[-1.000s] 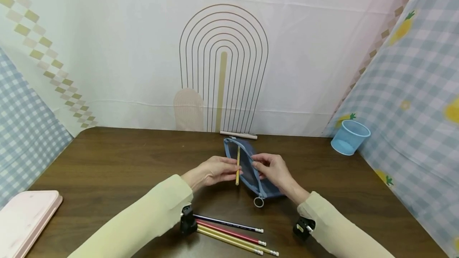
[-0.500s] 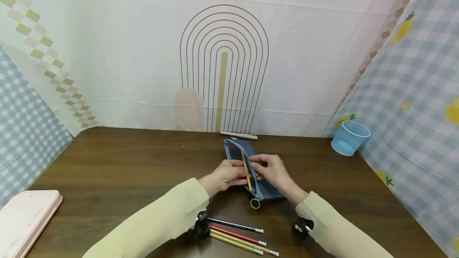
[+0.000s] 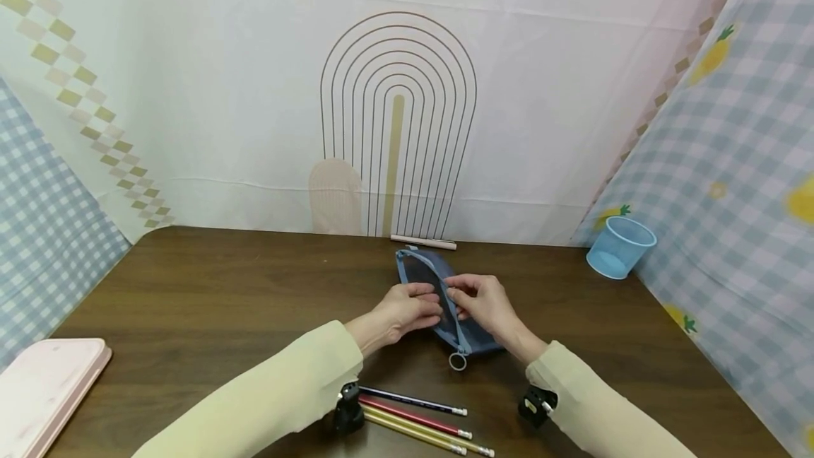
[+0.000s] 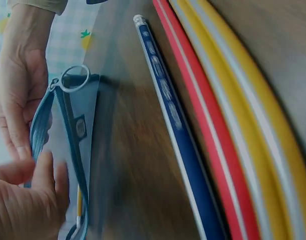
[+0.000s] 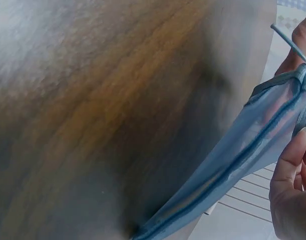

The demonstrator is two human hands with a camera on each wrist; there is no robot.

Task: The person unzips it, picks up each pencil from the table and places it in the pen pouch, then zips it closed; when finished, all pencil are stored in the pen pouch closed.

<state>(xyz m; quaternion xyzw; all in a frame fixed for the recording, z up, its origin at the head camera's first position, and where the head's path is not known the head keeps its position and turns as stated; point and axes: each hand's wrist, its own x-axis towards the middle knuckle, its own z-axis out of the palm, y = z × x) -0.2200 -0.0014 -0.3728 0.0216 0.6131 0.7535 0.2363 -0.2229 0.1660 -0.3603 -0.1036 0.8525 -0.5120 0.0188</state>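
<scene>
A blue zippered pencil pouch (image 3: 480,339) lies unzipped on the table, a ring pull (image 3: 457,361) at its near end. My right hand (image 3: 486,306) pinches the pouch's right zipper edge between thumb and fingers; the right wrist view shows this pinch too. At the mouth of the pouch is my left hand (image 3: 402,313), its fingers extended and holding nothing. Through the pouch side, the left wrist view shows part of a yellow pencil (image 4: 79,204) inside. Closer to me lie a dark blue pencil (image 3: 416,400), a red pencil (image 3: 422,419) and gold pencils (image 3: 413,432).
A blue mesh cup (image 3: 620,249) stands at the table's right back edge. At the left front sits a pink flat case (image 3: 54,387). A white stick-like object (image 3: 423,242) lies along the back edge behind the pouch. Patterned cloths hang around the table.
My left hand moved right with a yellow pencil, put it into the pouch and let it go. My right hand has kept hold of the pouch edge.
</scene>
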